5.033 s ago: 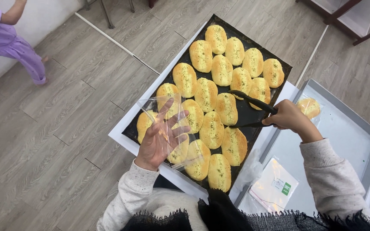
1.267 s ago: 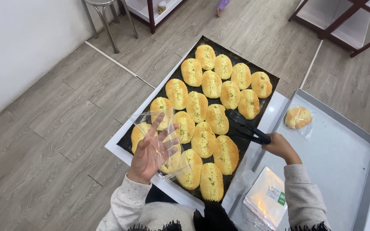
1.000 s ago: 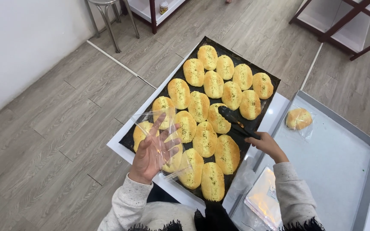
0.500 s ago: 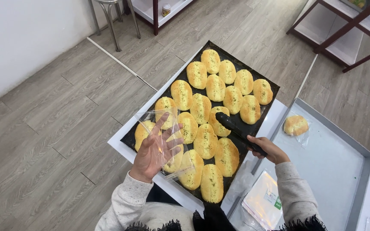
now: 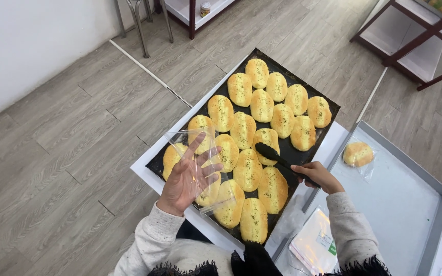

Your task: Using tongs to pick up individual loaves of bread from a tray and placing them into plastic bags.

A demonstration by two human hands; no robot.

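Grey plank flooring surrounds a dark baking tray [image 5: 328, 110] of golden buns; black tongs [image 5: 274, 154], clamped in the right hand [image 5: 315, 175], are laid diagonally over the tray's middle bun [image 5: 266, 143]; a clear bag [image 5: 200, 168] is held on the spread-fingered left hand [image 5: 188, 179] above the tray's left edge.

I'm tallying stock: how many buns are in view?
20: about 19 on the dark baking tray, some partly behind the left hand and clear bag, and one bagged bun on the grey tray.
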